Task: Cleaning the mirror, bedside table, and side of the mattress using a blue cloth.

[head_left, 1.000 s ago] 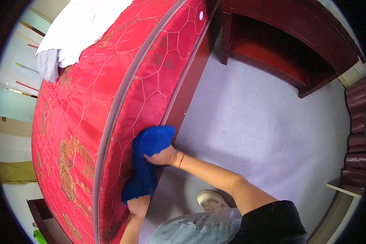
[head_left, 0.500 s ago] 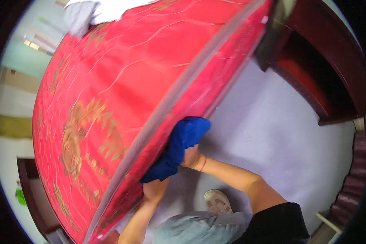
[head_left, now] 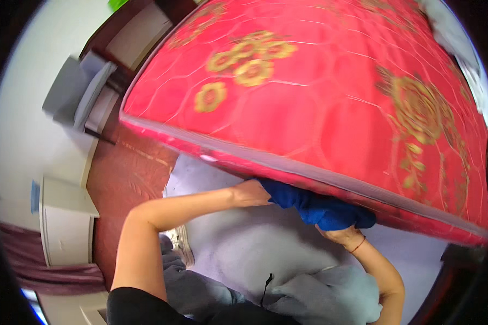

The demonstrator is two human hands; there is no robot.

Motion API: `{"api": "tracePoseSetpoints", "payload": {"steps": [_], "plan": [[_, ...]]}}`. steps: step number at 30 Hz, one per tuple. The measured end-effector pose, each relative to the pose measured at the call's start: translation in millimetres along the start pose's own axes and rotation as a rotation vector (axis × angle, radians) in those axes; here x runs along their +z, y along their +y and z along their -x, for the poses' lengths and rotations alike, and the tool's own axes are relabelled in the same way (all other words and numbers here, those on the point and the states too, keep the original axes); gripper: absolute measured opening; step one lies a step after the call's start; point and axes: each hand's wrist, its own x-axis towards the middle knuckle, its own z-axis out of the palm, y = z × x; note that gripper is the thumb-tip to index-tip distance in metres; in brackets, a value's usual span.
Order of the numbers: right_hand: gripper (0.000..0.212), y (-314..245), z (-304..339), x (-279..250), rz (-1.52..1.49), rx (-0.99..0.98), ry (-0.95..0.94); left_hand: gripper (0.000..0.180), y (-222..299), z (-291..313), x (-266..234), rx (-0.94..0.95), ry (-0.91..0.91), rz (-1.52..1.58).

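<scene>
A thick red mattress (head_left: 320, 114) with gold flower patterns and grey piping slants across the upper half of the view. Against its near side wall, just below the piped edge, a bunched blue cloth (head_left: 314, 207) stretches between my hands. My left hand (head_left: 250, 193) grips the cloth's left end, its fingertips hidden by cloth and mattress. My right hand (head_left: 341, 236) is closed on the other end, lower and farther right, with most of its fingers covered by the fabric.
Pale grey fabric (head_left: 455, 35) lies on the mattress at the far right. A grey chair (head_left: 73, 92) stands off the left corner, above a white cabinet (head_left: 65, 230) and a purple curtain (head_left: 49, 276). Reddish floor (head_left: 122, 179) borders a lilac-grey surface (head_left: 217, 227) under me.
My view has swung left, bringing a mattress corner, the chair and the cabinet into sight. The blue cloth stays in both hands against the mattress side.
</scene>
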Motion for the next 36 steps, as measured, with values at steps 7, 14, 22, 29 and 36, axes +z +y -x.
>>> {"api": "tracePoseSetpoints", "payload": {"steps": [7, 14, 22, 29, 36], "plan": [[0.044, -72, -66, -102, 0.482, -0.663, -0.149, 0.050, -58, 109, 9, 0.379, 0.666, -0.729], [0.046, -172, -195, -111, 0.747, -0.286, 0.280, 0.047, -92, 219, -13, 0.283, 0.817, -0.471], [0.064, -235, -310, -94, 0.655, 0.062, 0.074, 0.044, -191, 183, -22, 0.279, 1.158, -0.465], [0.051, -259, -385, -76, 0.560, 0.115, -0.071, 0.042, -222, 225, -24, 0.245, 1.406, -0.508], [0.058, -297, -473, -48, 0.544, 0.114, -0.076, 0.048, -257, 254, -4, 0.203, 1.688, 0.234]]}}
